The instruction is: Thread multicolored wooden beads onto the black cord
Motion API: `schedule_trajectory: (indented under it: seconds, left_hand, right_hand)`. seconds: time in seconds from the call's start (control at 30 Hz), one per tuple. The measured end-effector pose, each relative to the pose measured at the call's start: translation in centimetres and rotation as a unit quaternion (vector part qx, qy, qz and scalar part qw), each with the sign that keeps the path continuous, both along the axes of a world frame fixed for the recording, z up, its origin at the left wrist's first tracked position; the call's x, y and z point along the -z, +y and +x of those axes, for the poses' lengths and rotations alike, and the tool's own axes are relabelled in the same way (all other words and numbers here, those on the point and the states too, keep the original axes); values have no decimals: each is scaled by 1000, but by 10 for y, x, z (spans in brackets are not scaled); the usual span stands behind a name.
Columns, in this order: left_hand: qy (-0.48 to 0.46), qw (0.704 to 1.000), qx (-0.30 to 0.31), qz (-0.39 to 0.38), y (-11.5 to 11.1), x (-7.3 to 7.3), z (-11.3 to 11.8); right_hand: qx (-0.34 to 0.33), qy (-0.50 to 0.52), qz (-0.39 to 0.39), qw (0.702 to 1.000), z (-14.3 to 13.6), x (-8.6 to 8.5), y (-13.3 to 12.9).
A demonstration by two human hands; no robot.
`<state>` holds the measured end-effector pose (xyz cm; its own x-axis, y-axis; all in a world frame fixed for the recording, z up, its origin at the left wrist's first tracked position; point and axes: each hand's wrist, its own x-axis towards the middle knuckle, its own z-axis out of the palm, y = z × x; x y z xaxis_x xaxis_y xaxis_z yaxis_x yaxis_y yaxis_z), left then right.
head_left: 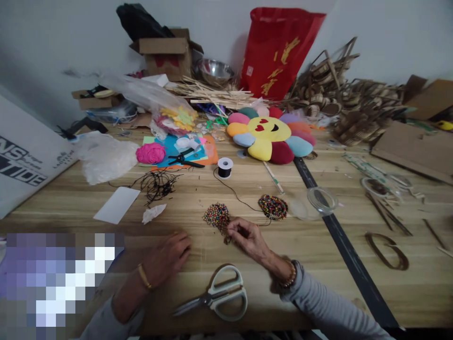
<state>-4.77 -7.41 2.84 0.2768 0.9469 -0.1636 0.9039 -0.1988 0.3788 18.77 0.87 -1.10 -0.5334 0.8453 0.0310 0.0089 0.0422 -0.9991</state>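
Observation:
My right hand [249, 238] is closed in a pinch at the edge of a loose pile of multicoloured beads [216, 215]. A thin black cord [235, 192] runs from a white spool [225, 168] to a coil of strung beads [272, 207]. From that coil the cord passes behind my right hand, with a fine dark end showing at the fingertips. To the left, my left hand [173, 252] lies on the table, fingers loosely bent and holding nothing. Scissors with pale handles [228, 293] lie between my forearms, blades pointing left.
Behind the beads lie a flower cushion [271, 134], black-handled pliers [186, 159], pink yarn [151, 153] and tangled black cord [159, 185]. A clear round container [322, 200] stands right of the beads, on a dark strip [348, 259]. White card [116, 205] lies at left.

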Motion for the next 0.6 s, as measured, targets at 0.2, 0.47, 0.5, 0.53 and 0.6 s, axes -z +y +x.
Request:
schedule_trajectory:
  seconds: [0.2, 0.47, 0.5, 0.53, 0.6]
  left_hand:
    - [-140, 989, 31, 28, 49, 2, 35]
    - [-474, 871, -119, -55, 71, 20, 46]
    - [-487, 862, -127, -60, 71, 22, 45]
    - [-495, 856, -133, -64, 71, 23, 43]
    - [-504, 848, -146, -72, 71, 25, 39]
  right_hand:
    - [-2, 61, -52, 997, -3, -10, 1]
    - [6, 52, -11, 999, -9, -13, 6]
    - [10, 52, -7, 999, -10, -12, 6]
    - [16, 51, -2, 999, -12, -11, 6]
    - [31, 45, 13, 998, -16, -8, 6]
